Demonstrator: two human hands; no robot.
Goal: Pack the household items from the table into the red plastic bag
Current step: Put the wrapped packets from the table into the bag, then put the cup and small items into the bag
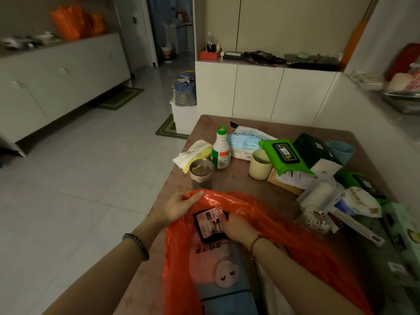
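The left hand [181, 206], gripping the red bag [284, 221] by its rim, should hold it wide while the right hand [238, 228], pinching a dark packet [209, 223], lays it flat.

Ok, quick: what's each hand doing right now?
Left hand: grips the rim of the thin red plastic bag.
Right hand: holds a flat black packet with a pink label at the bag's mouth.
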